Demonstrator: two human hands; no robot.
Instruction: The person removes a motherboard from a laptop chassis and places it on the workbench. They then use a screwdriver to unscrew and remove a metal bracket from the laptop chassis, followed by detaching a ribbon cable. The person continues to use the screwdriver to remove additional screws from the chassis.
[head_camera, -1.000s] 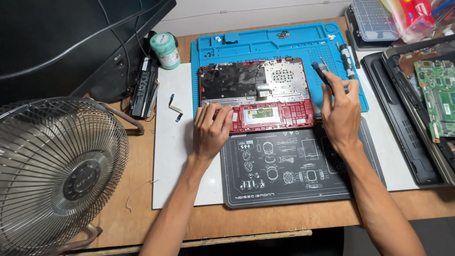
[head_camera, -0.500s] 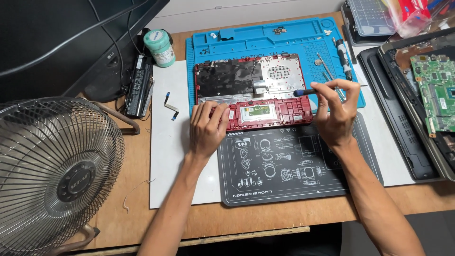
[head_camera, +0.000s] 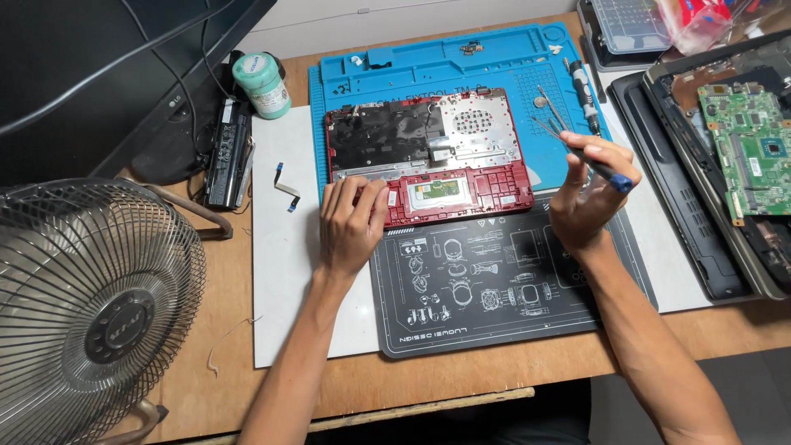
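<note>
- The left hand (head_camera: 353,221) lies flat, fingers spread and loose, pressing on the lower left corner of the red laptop shell (head_camera: 428,155); it grasps nothing.
- The right hand (head_camera: 587,188) is closed around a screwdriver (head_camera: 606,171) with a dark shaft and blue end cap, raised just right of the shell and not touching it.
- The shell lies opened up, its dark and silver insides showing (the pale touchpad plate sits in the red lower strip), with its upper part on the blue silicone work mat (head_camera: 461,62) and its lower edge over the black printed mat (head_camera: 494,280).
- The blue mat's moulded compartments along its top edge hold a few small parts, too small to identify; a second driver (head_camera: 583,91) and tweezers (head_camera: 550,107) lie on its right side.
- A clear plastic organiser box (head_camera: 630,21) sits at the top right; its contents are unclear.
- To the right, a dark laptop base (head_camera: 700,222) serves as a tray of sorts, holding a green circuit board (head_camera: 754,144).
- A white sheet (head_camera: 288,272) under the mats carries a small ribbon cable (head_camera: 286,187).
- A green-lidded jar (head_camera: 262,82) and a black battery pack (head_camera: 228,152) stand beside the monitor base; a metal fan (head_camera: 91,305) fills the lower left.
</note>
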